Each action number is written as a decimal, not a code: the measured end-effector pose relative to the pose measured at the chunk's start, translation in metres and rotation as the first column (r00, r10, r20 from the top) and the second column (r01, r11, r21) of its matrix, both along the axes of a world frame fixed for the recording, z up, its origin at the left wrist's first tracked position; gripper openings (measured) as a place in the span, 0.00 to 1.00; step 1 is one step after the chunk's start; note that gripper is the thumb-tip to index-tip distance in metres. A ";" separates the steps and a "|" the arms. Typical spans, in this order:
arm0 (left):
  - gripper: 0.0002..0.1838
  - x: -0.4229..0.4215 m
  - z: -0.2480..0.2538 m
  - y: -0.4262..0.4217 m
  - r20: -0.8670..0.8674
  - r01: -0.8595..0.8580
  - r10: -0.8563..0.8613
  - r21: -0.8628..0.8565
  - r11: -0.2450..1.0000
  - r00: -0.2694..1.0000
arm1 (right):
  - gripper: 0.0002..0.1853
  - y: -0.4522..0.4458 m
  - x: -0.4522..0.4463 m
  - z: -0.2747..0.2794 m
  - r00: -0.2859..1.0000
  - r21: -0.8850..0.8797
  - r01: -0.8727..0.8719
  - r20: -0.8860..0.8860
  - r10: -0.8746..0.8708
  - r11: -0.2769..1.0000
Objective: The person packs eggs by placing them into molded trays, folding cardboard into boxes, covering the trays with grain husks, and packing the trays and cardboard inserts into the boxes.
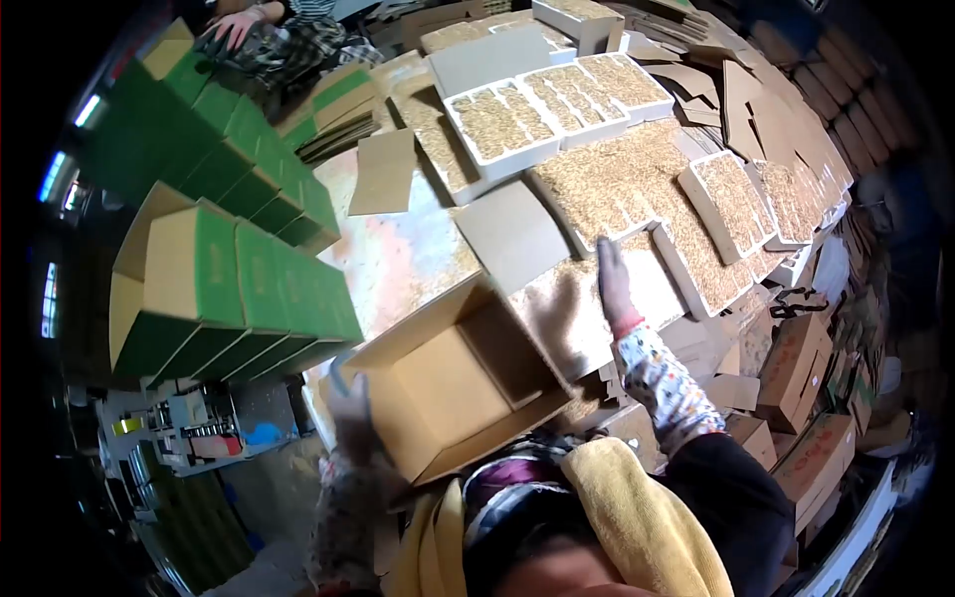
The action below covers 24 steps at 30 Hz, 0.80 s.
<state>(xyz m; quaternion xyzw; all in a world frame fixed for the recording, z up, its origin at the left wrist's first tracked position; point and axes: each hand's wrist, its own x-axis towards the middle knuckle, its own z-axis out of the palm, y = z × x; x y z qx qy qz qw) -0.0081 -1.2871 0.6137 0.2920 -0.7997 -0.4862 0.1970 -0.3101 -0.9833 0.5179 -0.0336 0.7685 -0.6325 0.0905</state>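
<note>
An open, empty-looking cardboard box (453, 383) is tilted right in front of my body. My left hand (350, 406), in a pale glove, grips its left side wall; the thumb side is partly hidden. To the right, my right hand (616, 284), also gloved, is stretched out with its fingers pointing away from me. Its fingertips are at the near corner of a white tray (587, 244) filled with tan flaky bits. Whether they touch the tray I cannot tell. A grey-brown cardboard sheet (512, 236) lies on the table between box and trays.
Green-and-tan cartons (269, 274) are stacked at the left. More white trays (497, 124) of flaky bits cover the far table, and others (731, 209) lie at the right. Flattened cardboard (766, 119) piles up at the far right. Another person's hand (234, 25) shows at the top left.
</note>
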 end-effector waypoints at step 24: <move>0.13 0.000 -0.014 -0.016 -0.034 -0.176 0.202 0.365 0.914 0.979 | 0.30 0.088 -0.008 -0.017 0.781 -0.760 0.156 0.486 0.393 0.631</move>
